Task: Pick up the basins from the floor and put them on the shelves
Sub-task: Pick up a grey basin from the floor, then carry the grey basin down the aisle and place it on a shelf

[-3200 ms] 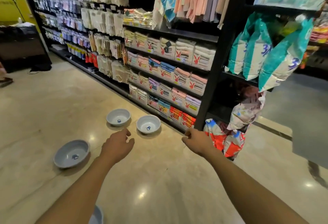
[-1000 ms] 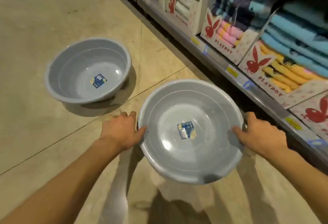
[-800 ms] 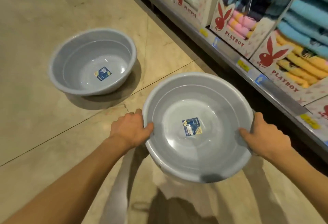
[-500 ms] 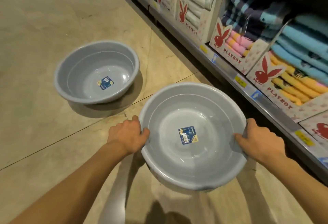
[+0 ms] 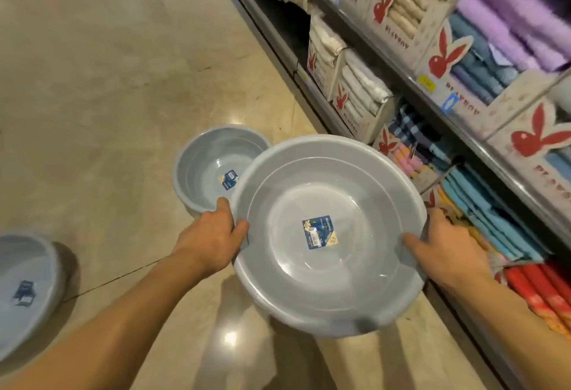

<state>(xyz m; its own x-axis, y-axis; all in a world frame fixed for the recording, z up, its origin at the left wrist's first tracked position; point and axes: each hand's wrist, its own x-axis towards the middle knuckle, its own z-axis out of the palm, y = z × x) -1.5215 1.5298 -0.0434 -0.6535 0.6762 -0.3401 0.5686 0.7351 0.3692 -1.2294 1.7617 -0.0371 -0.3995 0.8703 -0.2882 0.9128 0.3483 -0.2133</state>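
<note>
Both my left hand [image 5: 213, 243] and right hand [image 5: 448, 250] clamp the lifted basin [image 5: 327, 235] by its rim beside the shelves [image 5: 463, 130], none shelved yet, two basins [image 5: 216, 170] remaining on the floor [image 5: 108, 80].

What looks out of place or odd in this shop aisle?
Two grey basins sit on the bare floor instead of on a shelf: one just beyond the left hand, another at the left edge. Both hands, the right hand included, hold a third basin. Nothing looks spilled or broken.
</note>
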